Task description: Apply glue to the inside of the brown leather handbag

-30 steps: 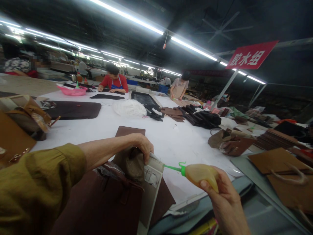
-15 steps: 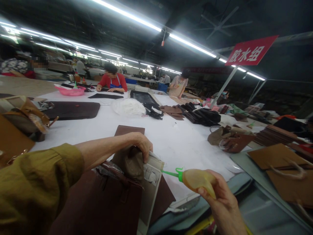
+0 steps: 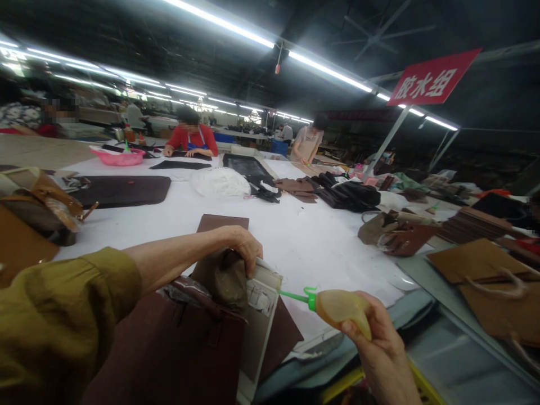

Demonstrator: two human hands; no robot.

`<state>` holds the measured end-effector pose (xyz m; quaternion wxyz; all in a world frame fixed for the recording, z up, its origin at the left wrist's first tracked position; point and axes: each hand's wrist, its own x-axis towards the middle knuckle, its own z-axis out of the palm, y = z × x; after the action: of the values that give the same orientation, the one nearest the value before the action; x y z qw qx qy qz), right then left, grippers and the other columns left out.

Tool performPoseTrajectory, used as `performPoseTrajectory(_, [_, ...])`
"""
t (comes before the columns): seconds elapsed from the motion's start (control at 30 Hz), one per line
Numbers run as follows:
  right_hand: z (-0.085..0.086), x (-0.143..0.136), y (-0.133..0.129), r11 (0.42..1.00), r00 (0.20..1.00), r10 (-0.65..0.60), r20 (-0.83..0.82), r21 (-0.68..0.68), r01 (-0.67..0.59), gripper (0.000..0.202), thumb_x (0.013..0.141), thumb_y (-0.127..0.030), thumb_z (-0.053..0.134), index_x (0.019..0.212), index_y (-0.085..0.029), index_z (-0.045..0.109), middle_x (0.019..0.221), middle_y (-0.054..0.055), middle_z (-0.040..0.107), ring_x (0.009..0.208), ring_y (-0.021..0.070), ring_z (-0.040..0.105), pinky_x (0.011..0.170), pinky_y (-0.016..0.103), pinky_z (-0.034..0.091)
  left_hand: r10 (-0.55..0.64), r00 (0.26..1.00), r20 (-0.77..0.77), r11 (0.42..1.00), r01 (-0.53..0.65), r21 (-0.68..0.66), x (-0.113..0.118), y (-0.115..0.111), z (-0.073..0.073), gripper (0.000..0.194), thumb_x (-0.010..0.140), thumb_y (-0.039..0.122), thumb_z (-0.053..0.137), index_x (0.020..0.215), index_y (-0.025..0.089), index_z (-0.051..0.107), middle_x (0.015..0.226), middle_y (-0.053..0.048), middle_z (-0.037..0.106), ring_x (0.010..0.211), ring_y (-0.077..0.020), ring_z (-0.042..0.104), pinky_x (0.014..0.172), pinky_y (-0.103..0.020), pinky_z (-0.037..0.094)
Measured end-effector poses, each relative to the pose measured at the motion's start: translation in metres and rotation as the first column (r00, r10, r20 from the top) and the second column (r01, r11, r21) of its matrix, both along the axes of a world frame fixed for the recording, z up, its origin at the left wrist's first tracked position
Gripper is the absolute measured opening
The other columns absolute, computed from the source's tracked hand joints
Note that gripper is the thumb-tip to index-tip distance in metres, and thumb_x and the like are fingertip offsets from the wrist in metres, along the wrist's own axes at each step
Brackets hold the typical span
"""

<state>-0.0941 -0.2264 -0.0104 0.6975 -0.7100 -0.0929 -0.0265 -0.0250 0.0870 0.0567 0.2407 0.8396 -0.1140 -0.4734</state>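
Note:
My left hand [image 3: 242,247] grips the top edge of a dark brown leather bag [image 3: 177,349] that stands in front of me, holding its opening and pale lining panel [image 3: 259,306] apart. My right hand [image 3: 382,354] squeezes a yellowish glue bottle [image 3: 340,306] with a green nozzle. The nozzle tip touches the edge of the lining just below my left fingers. A flat brown leather piece [image 3: 221,223] lies on the white table [image 3: 295,236] behind the bag.
Brown bags [image 3: 42,197] sit at the left, more bags [image 3: 396,233] and stacked leather panels [image 3: 485,264] at the right. Black pieces [image 3: 350,197], white stuffing [image 3: 221,183] and a pink basin [image 3: 120,157] lie farther back, where two people work. A red sign [image 3: 430,79] hangs overhead.
My right hand has brought the glue bottle a little left and down, so the nozzle tip now meets the lining edge. My left hand keeps its grip on the bag.

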Motion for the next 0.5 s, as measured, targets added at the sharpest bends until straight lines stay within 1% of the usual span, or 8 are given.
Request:
performPoseTrajectory(0.07, [-0.001,-0.003,-0.002,1.0,1.0,0.013,-0.012,0.001,-0.013,0.052,0.066,-0.041,0.077,0.109,-0.025,0.053,0.097,0.001,0.065,0.088,0.0196,0.059,0.076,0.024,0.046,-0.001,1.0,-0.005,1.0,0.001,0.004,0.0,-0.001,0.0,0.024,0.048,0.026,0.071,0.069,0.016,0.064,0.059,-0.001,0.063,0.055,-0.0187,0.057,0.047,-0.027,0.047])
performPoseTrajectory(0.2, [0.002,0.001,-0.002,0.996,1.0,0.002,0.004,0.087,-0.003,0.049,0.07,-0.037,0.074,0.112,-0.026,0.051,0.102,0.001,0.063,0.094,0.0201,0.056,0.082,0.026,0.044,-0.004,1.0,-0.012,1.0,0.004,0.008,-0.002,-0.003,0.002,0.026,0.049,0.026,0.071,0.072,0.015,0.065,0.061,-0.002,0.065,0.056,-0.0185,0.058,0.048,-0.027,0.048])
performPoseTrajectory(0.3, [0.003,0.005,0.002,0.99,1.0,-0.011,0.017,0.143,0.008,0.047,0.071,-0.035,0.074,0.111,-0.026,0.052,0.101,0.0,0.062,0.094,0.0197,0.055,0.085,0.027,0.042,-0.01,1.0,0.003,1.0,0.01,0.012,-0.003,-0.004,0.003,0.024,0.05,0.025,0.071,0.072,0.015,0.065,0.061,-0.001,0.065,0.058,-0.0186,0.058,0.049,-0.026,0.048])
performPoseTrajectory(0.37, [0.0,0.005,0.005,0.989,1.0,0.006,0.006,0.147,-0.007,0.045,0.072,-0.035,0.073,0.111,-0.027,0.053,0.101,0.0,0.062,0.095,0.0189,0.054,0.086,0.026,0.042,-0.019,1.0,0.024,1.0,0.018,0.013,-0.003,-0.004,0.003,0.023,0.05,0.025,0.07,0.071,0.016,0.066,0.06,-0.001,0.065,0.058,-0.019,0.058,0.049,-0.026,0.048])
performPoseTrajectory(0.5, [-0.011,0.0,0.005,0.992,0.999,0.05,-0.018,0.114,-0.048,0.046,0.073,-0.035,0.072,0.113,-0.028,0.051,0.104,-0.001,0.061,0.097,0.0192,0.054,0.085,0.025,0.042,-0.037,0.998,0.052,0.999,0.037,0.018,-0.003,-0.004,0.002,0.022,0.051,0.024,0.069,0.071,0.015,0.067,0.058,-0.001,0.064,0.057,-0.0188,0.057,0.047,-0.026,0.046])
